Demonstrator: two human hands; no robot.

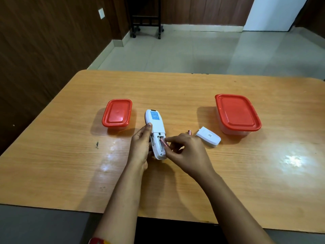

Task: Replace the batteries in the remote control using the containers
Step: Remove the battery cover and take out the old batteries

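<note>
A white remote control (156,124) lies face down on the wooden table (70,155), its battery bay uncovered. My left hand (140,147) grips its near end from the left. My right hand (186,150) pinches a reddish battery (163,142) at the open bay. A second battery (189,132) lies on the table just beyond my right hand. The white battery cover (208,136) rests to the right of it. Two lidded containers stand on the table: a small one with a red lid (117,113) on the left and a larger one (237,114) on the right.
The table's far edge runs across the middle of the view, with tiled floor beyond. A black wheeled stand (146,23) is at the back by a dark wood wall.
</note>
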